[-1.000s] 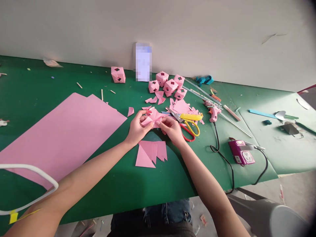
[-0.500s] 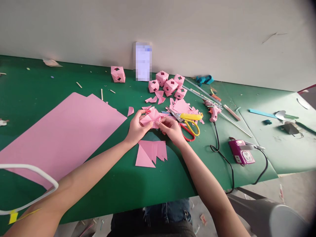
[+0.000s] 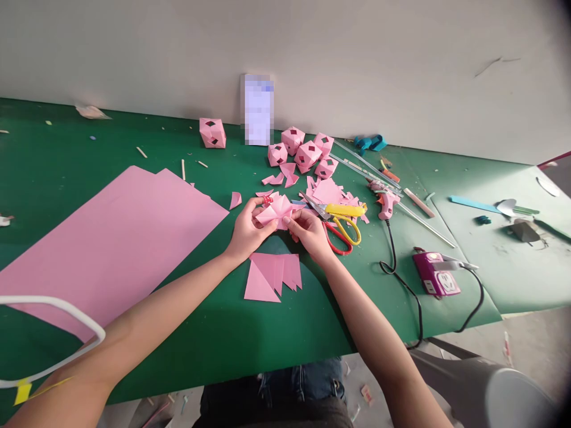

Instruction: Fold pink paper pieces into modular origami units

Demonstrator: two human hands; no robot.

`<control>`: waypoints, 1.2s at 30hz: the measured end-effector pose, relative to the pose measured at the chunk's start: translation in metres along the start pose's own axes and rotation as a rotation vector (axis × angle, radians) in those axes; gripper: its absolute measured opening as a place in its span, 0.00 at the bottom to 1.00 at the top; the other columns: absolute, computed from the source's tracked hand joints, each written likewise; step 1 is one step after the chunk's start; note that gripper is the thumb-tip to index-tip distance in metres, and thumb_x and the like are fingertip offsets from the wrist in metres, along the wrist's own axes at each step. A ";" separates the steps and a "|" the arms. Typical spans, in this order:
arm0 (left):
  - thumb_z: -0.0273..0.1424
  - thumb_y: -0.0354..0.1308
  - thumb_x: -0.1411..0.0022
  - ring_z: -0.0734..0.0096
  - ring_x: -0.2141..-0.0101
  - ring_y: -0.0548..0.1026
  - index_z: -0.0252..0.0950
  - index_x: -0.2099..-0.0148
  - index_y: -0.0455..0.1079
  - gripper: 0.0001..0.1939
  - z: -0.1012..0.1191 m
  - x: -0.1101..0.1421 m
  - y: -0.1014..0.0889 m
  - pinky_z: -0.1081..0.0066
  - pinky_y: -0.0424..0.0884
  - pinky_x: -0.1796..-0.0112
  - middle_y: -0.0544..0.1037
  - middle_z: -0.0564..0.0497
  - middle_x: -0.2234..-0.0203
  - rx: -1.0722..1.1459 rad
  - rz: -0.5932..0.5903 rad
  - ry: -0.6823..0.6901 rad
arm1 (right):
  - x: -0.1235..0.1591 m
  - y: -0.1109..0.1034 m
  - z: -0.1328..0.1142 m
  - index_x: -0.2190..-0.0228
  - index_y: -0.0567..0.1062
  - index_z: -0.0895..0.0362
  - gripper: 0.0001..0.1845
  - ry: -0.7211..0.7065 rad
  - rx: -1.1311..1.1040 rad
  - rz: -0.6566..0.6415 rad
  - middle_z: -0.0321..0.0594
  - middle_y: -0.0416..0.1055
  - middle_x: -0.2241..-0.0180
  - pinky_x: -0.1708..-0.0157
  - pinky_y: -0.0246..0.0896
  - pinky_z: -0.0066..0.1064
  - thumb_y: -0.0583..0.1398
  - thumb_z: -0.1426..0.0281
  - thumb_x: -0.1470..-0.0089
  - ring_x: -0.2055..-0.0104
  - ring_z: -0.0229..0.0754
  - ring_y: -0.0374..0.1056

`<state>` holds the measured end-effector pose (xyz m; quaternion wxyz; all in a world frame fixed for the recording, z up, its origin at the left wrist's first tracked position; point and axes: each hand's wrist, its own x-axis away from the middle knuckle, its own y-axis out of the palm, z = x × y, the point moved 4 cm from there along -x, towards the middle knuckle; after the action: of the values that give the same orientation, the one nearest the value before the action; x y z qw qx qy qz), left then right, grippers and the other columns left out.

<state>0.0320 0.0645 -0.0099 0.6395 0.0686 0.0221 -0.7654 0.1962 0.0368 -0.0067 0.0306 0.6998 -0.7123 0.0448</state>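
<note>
A creased piece of pink paper (image 3: pixel 277 209) is pinched between both hands above the table. My left hand (image 3: pixel 250 229) grips its left side, thumb in front and fingers behind. On the right edge my right hand (image 3: pixel 307 232) closes, thumb and fingertips together. Just below lie cut and folded pink paper pieces (image 3: pixel 264 282). Beside my right hand rest scissors (image 3: pixel 342 238) with red and yellow handles and a yellow cutter (image 3: pixel 345 210), among pink paper scraps (image 3: pixel 328 191).
Large pink sheets (image 3: pixel 116 238) cover the left of the green table (image 3: pixel 200 333). Several folded pink paper shapes (image 3: pixel 307 156) and a phone (image 3: pixel 259 113) stand at the back. Rightward are a pink glue gun (image 3: pixel 387 205), clear glue sticks (image 3: pixel 423 224) and a purple power socket (image 3: pixel 436 274).
The paper in my hands has tilted slightly and its folds stand up a little more. Both hands keep their hold in nearly the same place.
</note>
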 end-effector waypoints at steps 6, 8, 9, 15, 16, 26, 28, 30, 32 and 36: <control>0.33 0.70 0.47 0.66 0.66 0.81 0.37 0.48 0.69 0.25 0.001 0.000 0.000 0.69 0.79 0.66 0.82 0.49 0.63 -0.014 0.023 -0.004 | 0.000 0.000 0.001 0.72 0.71 0.54 0.29 -0.023 0.022 0.002 0.30 0.65 0.78 0.79 0.50 0.28 0.70 0.43 0.52 0.78 0.34 0.58; 0.35 0.71 0.47 0.66 0.66 0.81 0.36 0.48 0.69 0.26 0.002 0.000 -0.001 0.70 0.78 0.67 0.82 0.49 0.64 -0.032 0.027 -0.006 | 0.000 0.000 0.000 0.72 0.71 0.54 0.28 -0.038 0.027 0.002 0.30 0.65 0.78 0.79 0.50 0.28 0.70 0.43 0.52 0.78 0.34 0.58; 0.36 0.71 0.47 0.66 0.66 0.81 0.36 0.48 0.69 0.26 0.003 0.000 -0.001 0.70 0.78 0.67 0.82 0.49 0.65 -0.039 0.029 -0.010 | 0.000 0.001 -0.001 0.72 0.71 0.54 0.28 -0.044 0.028 0.001 0.30 0.65 0.78 0.79 0.50 0.28 0.70 0.43 0.52 0.78 0.34 0.58; 0.36 0.72 0.47 0.65 0.68 0.81 0.38 0.49 0.70 0.25 0.002 0.000 -0.003 0.69 0.77 0.68 0.82 0.51 0.67 -0.049 0.040 -0.024 | 0.001 0.001 -0.003 0.68 0.75 0.55 0.28 -0.010 -0.007 -0.004 0.30 0.67 0.76 0.79 0.54 0.28 0.70 0.43 0.52 0.79 0.33 0.59; 0.36 0.72 0.47 0.65 0.68 0.81 0.38 0.49 0.70 0.25 0.001 0.000 -0.003 0.70 0.76 0.68 0.82 0.52 0.68 -0.043 0.040 -0.026 | 0.001 0.000 -0.002 0.67 0.75 0.55 0.28 -0.002 -0.021 0.003 0.30 0.67 0.76 0.79 0.54 0.28 0.70 0.43 0.52 0.79 0.33 0.59; 0.35 0.72 0.46 0.63 0.65 0.83 0.38 0.47 0.70 0.25 0.002 0.001 -0.001 0.68 0.79 0.65 0.83 0.49 0.64 -0.027 0.014 -0.024 | -0.001 -0.002 -0.001 0.71 0.75 0.55 0.25 0.004 -0.086 0.017 0.29 0.65 0.78 0.79 0.56 0.27 0.71 0.47 0.52 0.79 0.32 0.59; 0.36 0.72 0.46 0.63 0.65 0.83 0.38 0.47 0.70 0.26 0.002 0.001 -0.001 0.68 0.79 0.65 0.83 0.50 0.65 -0.048 0.016 -0.025 | -0.001 -0.002 -0.002 0.70 0.76 0.55 0.24 0.005 -0.081 0.023 0.29 0.65 0.78 0.79 0.56 0.27 0.71 0.47 0.52 0.79 0.32 0.59; 0.35 0.72 0.47 0.63 0.66 0.82 0.37 0.48 0.71 0.25 0.002 0.001 -0.002 0.68 0.78 0.66 0.82 0.50 0.66 -0.074 0.031 -0.022 | 0.000 -0.002 -0.001 0.70 0.76 0.55 0.24 0.001 -0.080 0.036 0.30 0.65 0.78 0.80 0.55 0.27 0.70 0.47 0.51 0.79 0.33 0.59; 0.34 0.72 0.48 0.63 0.65 0.82 0.37 0.48 0.71 0.25 0.001 0.000 -0.003 0.68 0.78 0.66 0.82 0.50 0.65 -0.086 0.042 -0.014 | 0.000 -0.002 -0.001 0.70 0.77 0.55 0.23 -0.006 -0.091 0.054 0.31 0.66 0.78 0.80 0.56 0.27 0.70 0.48 0.50 0.79 0.33 0.59; 0.34 0.72 0.48 0.63 0.65 0.82 0.37 0.49 0.72 0.25 0.001 0.000 -0.003 0.68 0.79 0.66 0.82 0.49 0.64 -0.078 0.039 -0.013 | 0.001 -0.003 0.000 0.69 0.77 0.54 0.23 -0.007 -0.110 0.083 0.30 0.65 0.78 0.80 0.58 0.27 0.70 0.47 0.51 0.78 0.34 0.60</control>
<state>0.0290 0.0653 -0.0092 0.6567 0.0388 0.0463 -0.7517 0.1994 0.0360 -0.0070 0.0647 0.6672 -0.7420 0.0041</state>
